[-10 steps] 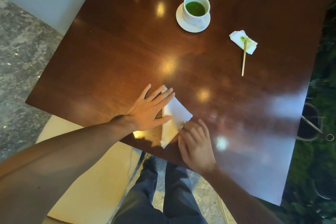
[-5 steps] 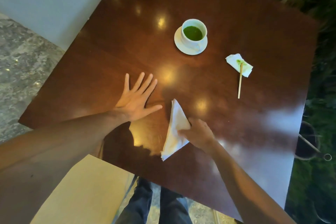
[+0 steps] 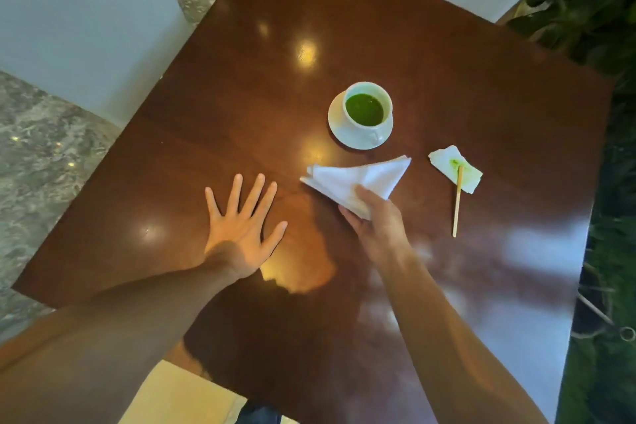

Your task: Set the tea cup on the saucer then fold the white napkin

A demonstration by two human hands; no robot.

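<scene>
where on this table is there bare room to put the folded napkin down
Bare wood lies between the left hand and the saucer, and across the table's far left. The near right, below the stir stick, is also free. It is crowded around the cup, the stained tissue and the right hand holding the napkin.

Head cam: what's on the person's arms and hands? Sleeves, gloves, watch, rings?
Nothing worn that shows. Both forearms are bare up to the frame edge: no sleeves in view. The left hand and right hand have no gloves. No watch, band or ring is visible on either wrist or on the fingers that show. The only clothing visible is dark blue trousers at the bottom edge.
</scene>
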